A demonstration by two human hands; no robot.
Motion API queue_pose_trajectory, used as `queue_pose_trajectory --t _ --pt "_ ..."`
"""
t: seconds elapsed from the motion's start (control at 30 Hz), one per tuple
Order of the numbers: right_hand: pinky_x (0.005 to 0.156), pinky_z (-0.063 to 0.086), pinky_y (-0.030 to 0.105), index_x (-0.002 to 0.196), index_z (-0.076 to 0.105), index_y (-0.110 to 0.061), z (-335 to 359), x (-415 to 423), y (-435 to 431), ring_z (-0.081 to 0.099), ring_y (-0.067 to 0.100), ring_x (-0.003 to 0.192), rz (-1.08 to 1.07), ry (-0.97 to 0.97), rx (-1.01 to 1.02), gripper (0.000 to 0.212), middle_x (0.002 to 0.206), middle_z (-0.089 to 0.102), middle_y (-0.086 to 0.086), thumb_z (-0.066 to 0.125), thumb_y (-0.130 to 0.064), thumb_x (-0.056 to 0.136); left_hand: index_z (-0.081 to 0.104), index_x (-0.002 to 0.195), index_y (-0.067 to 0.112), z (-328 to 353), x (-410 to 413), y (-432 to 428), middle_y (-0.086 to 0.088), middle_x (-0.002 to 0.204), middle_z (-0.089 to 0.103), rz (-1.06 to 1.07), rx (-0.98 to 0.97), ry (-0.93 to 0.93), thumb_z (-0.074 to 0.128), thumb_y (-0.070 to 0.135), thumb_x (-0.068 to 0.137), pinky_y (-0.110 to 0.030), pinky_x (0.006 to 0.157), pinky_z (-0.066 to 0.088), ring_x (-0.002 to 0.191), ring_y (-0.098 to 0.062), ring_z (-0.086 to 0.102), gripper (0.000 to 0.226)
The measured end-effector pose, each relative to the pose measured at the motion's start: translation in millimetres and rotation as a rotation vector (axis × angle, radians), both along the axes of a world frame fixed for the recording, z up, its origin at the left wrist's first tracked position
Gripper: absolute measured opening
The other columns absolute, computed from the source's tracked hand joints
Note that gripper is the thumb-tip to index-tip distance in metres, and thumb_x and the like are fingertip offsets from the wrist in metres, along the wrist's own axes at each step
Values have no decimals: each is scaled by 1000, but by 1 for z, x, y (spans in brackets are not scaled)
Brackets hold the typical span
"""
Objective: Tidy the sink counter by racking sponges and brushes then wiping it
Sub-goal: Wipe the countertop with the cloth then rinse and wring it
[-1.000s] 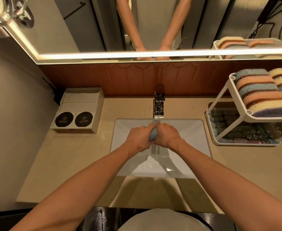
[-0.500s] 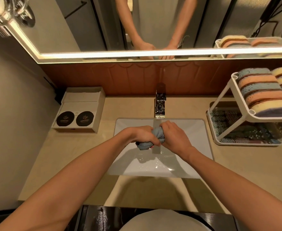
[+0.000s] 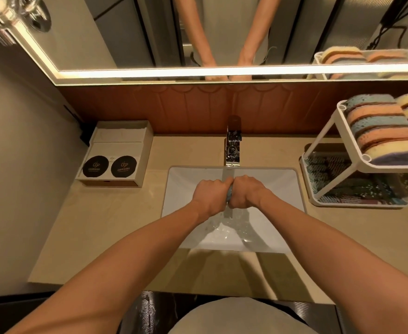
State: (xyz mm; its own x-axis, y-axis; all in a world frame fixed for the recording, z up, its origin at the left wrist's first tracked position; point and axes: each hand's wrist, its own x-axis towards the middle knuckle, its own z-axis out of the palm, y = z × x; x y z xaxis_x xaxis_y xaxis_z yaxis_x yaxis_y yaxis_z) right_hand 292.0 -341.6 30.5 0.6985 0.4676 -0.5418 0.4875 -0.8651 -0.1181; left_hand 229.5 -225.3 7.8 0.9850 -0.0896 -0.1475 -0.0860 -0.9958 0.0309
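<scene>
My left hand (image 3: 210, 195) and my right hand (image 3: 247, 194) are pressed together over the white sink (image 3: 183, 179), both gripping a balled grey-blue cloth (image 3: 229, 194). Only a sliver of the cloth shows between the fists. Water runs from the chrome tap (image 3: 233, 145) onto the hands and splashes in the basin below. At the right stands a white two-tier rack (image 3: 347, 136); its top shelf holds several striped sponges (image 3: 381, 131), and its lower tray holds several patterned pads or brushes (image 3: 357, 186).
A beige box with two black round labels (image 3: 116, 155) sits on the counter left of the sink. The beige counter (image 3: 116, 227) runs around the basin. A lit mirror (image 3: 222, 32) hangs above a brown back panel.
The hands have drawn close together again, fists side by side, hiding most of the cloth. Half a second ago they were twisted apart with more cloth showing. Water keeps running.
</scene>
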Motion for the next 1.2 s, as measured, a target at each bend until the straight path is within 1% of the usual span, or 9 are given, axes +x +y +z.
queue_pose_trajectory --t 0.2,0.33,0.43,0.5,0.6,0.7,0.83,0.93,1.2 --pt "67 45 29 98 61 -15 -14 -6 -3 63 24 86 -66 39 103 30 99 66 5 75 -33 77 55 107 21 -1 2 6 -6 100 68 104 -180 147 66 26 83 -30 67 41 90 -29 66 27" --pt "71 42 36 121 50 -10 -31 -21 -22 51 31 106 -3 -276 315 54 118 50 10 75 -34 79 54 83 17 4 10 13 -2 82 61 341 -555 409 73 23 74 -30 65 44 80 -25 60 22" --pt "81 44 39 131 51 -13 -31 -30 -37 52 30 112 139 -585 336 60 125 53 7 73 -37 81 58 81 12 19 17 16 -7 74 63 442 -779 561 71 11 69 -30 60 44 65 -23 57 18" --pt "87 47 41 138 50 -13 -34 -35 -38 52 31 116 167 -641 364 68 128 55 7 76 -39 79 61 82 9 30 20 18 -9 70 62 466 -821 676 71 8 70 -26 53 43 58 -23 55 15" --pt "88 48 39 126 56 -10 -42 -39 -37 50 32 108 118 -631 398 67 115 58 8 83 -38 71 58 77 9 37 21 13 -7 65 58 459 -850 838 68 8 75 -24 49 42 52 -20 53 10" --pt "70 46 36 100 61 -12 -44 -34 -33 51 28 86 76 -626 382 49 94 60 6 87 -31 63 54 70 11 41 22 9 -6 63 54 433 -825 931 63 6 79 -24 49 39 49 -17 51 13" --pt "62 41 36 102 60 -10 -31 -23 -21 60 32 87 88 -500 210 28 96 65 10 73 -21 80 56 74 9 40 23 4 -12 72 59 377 -682 806 63 8 76 -30 53 43 60 -26 53 7" --pt "68 41 34 110 59 -11 -21 -14 -16 67 33 94 77 -385 142 28 103 69 11 65 -23 86 63 85 13 34 21 -9 -9 87 69 232 -389 523 69 19 84 -37 75 55 80 -26 65 8" --pt "68 44 31 101 66 -16 -17 -7 -8 65 27 88 38 -229 86 17 100 69 7 57 -24 89 59 114 18 13 11 -12 -7 106 68 234 -193 200 64 20 84 -32 69 44 93 -30 67 30"
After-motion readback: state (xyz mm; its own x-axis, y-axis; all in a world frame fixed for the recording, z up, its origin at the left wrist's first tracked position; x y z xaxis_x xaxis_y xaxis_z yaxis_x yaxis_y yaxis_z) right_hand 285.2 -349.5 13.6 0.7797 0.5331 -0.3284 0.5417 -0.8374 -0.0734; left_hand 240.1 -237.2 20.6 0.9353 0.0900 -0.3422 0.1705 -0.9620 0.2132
